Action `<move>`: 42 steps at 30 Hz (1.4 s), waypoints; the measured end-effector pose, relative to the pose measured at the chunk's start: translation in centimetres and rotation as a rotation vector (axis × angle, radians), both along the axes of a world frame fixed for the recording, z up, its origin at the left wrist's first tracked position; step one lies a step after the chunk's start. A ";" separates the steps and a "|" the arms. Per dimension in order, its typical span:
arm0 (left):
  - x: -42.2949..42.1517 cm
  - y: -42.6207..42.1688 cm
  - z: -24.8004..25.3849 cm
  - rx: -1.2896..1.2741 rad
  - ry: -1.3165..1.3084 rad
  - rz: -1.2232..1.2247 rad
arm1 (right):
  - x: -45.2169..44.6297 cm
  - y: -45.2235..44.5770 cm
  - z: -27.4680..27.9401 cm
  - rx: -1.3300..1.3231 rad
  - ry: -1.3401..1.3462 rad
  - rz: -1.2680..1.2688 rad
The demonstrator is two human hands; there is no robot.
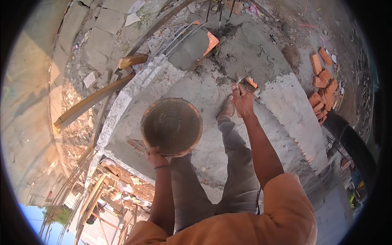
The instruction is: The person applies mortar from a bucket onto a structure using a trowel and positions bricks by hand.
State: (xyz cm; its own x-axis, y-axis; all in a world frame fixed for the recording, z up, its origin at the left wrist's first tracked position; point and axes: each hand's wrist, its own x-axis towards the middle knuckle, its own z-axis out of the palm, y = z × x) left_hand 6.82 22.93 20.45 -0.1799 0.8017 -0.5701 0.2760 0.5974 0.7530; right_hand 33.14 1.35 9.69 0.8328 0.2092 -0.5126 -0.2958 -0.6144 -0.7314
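Note:
My left hand grips the near rim of a round, shallow pan, its inside coated with grey wet mortar. The pan is held out over the concrete slab, left of my legs. My right hand is closed on what looks like a small trowel, mostly hidden by the fingers, with an orange patch at its far side. It is at the near edge of a spread of wet mortar. A mortar-covered brick shows an orange face further left.
Loose red bricks lie in a pile at right, near a thick black pipe. Steel rods and wooden beams run along the slab's left edge. Rubble lies below. Upright rods stand at the back.

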 end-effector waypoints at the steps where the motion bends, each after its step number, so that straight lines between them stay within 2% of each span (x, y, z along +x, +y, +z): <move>1: -0.7 0.6 -0.2 -0.019 0.017 0.006 | 1.2 0.3 -2.7 -0.139 -0.212 0.101; 4: -4.7 3.0 -2.9 -0.043 -0.015 -0.058 | 4.2 3.6 -6.7 -0.434 -0.503 0.180; 7: -5.7 5.5 -3.2 -0.151 0.025 -0.103 | 3.6 5.6 -6.6 -0.561 -0.372 0.137; 10: -3.7 7.6 -1.9 -0.153 -0.014 -0.120 | -0.9 5.4 -6.6 -0.319 -0.109 -0.209; 12: -4.6 9.5 -1.7 -0.191 -0.096 -0.186 | -3.8 7.4 -5.3 -0.360 -0.095 -0.269; 13: -5.1 10.5 -1.8 -0.211 -0.137 -0.226 | -5.1 8.3 -7.9 -0.301 -0.042 -0.313; 15: -4.6 12.0 -0.4 -0.218 -0.105 -0.242 | -3.9 13.1 -8.2 -0.005 0.186 -0.611; 16: -4.5 13.1 -0.2 -0.228 -0.079 -0.263 | -1.7 17.2 -6.8 0.234 0.361 -0.875; 18: -4.9 14.0 0.1 -0.226 -0.066 -0.296 | 0.5 20.1 -11.4 0.436 0.310 -0.955; 20: -5.2 14.4 0.1 -0.221 -0.024 -0.320 | 1.1 22.7 -15.0 0.247 0.265 -0.790; 23: -6.7 14.8 -0.3 -0.191 -0.066 -0.366 | -1.6 21.0 -21.1 -0.390 -0.309 -0.317; 26: -5.9 14.2 0.3 -0.208 -0.049 -0.354 | -5.1 17.5 -19.9 -0.492 -0.296 -0.166; 28: -5.9 13.6 0.5 -0.204 -0.039 -0.345 | -6.8 15.1 -19.0 -0.262 -0.090 -0.168; 29: -6.1 13.4 0.6 -0.200 -0.029 -0.340 | -6.0 15.2 -17.6 -0.160 0.034 -0.251; 30: -6.1 13.0 0.8 -0.209 -0.030 -0.327 | -5.2 15.3 -16.2 -0.070 0.154 -0.343; 31: -6.2 12.6 1.0 -0.218 -0.022 -0.314 | -2.2 16.7 -11.3 0.006 0.300 -0.518; 32: -6.5 12.3 1.2 -0.228 -0.013 -0.304 | -0.3 17.9 -8.8 0.081 0.448 -0.695; 34: -7.0 11.5 1.0 -0.223 -0.026 -0.308 | 2.2 19.4 -12.1 0.148 0.343 -0.630; 36: -7.3 10.3 0.7 -0.214 -0.032 -0.298 | 2.8 21.3 -19.4 0.133 0.020 -0.287; 39: -7.0 8.3 0.6 -0.204 -0.038 -0.268 | 2.9 23.2 -16.7 -0.307 -0.067 -0.138; 42: -6.2 6.1 0.9 -0.214 -0.044 -0.243 | 0.9 20.5 -13.1 -0.322 0.089 -0.016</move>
State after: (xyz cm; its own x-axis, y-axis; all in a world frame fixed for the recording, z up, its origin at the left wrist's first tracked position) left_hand 0.64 29.07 21.32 0.0311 0.6790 -0.7335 0.4000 0.6640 0.6317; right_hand 34.02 21.82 -3.36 0.7837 0.0121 -0.6211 -0.3609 -0.8049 -0.4711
